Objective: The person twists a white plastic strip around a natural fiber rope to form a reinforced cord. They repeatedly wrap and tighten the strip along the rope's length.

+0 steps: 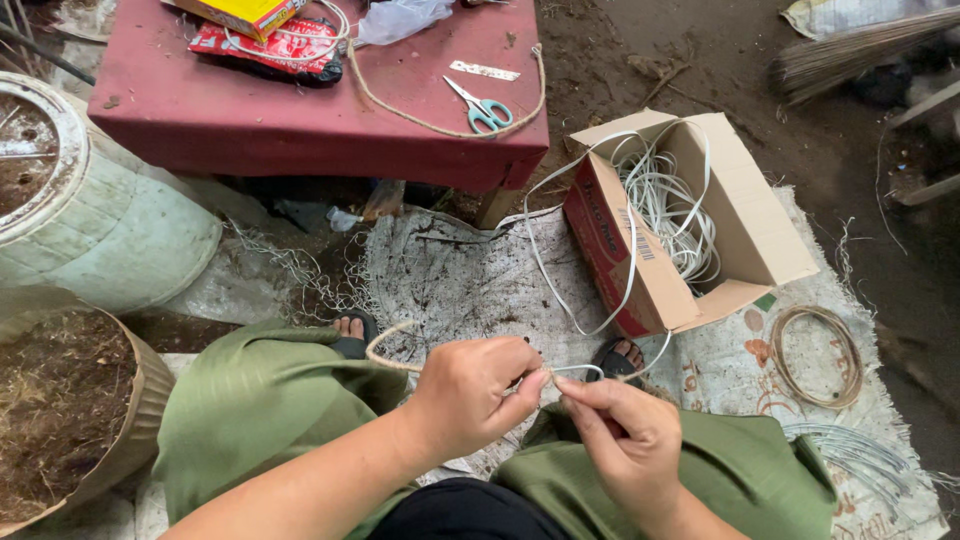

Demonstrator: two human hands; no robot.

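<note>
Worn, stained woven mat (450, 270) spread over the dirt floor, frayed at its edges. At 11 o'clock, low red table (220, 110) with a matte top, carrying teal-handled scissors (480, 108), a loop of tan cord (440, 125) and a red packet (270, 48). At 9 o'clock, pale ribbed drum (110, 220) lying tilted; below it, round basket of dry soil (60, 400). At 2 o'clock, open cardboard box (690, 220), flaps up, holding tangled flat white strip (665, 205); 1 strand spilling over its near edge down to the hands. At 3 o'clock, coiled brown ring (815, 355) flat on the mat. At centre bottom, green-trousered knees (250, 400) apart, bare mat between them and the table. Left hand (475, 395) curled, pinching a tan twine end (385, 350) with the white strip. Right hand (625, 435) pinching the same strip, fingertips nearly touching the left.
</note>
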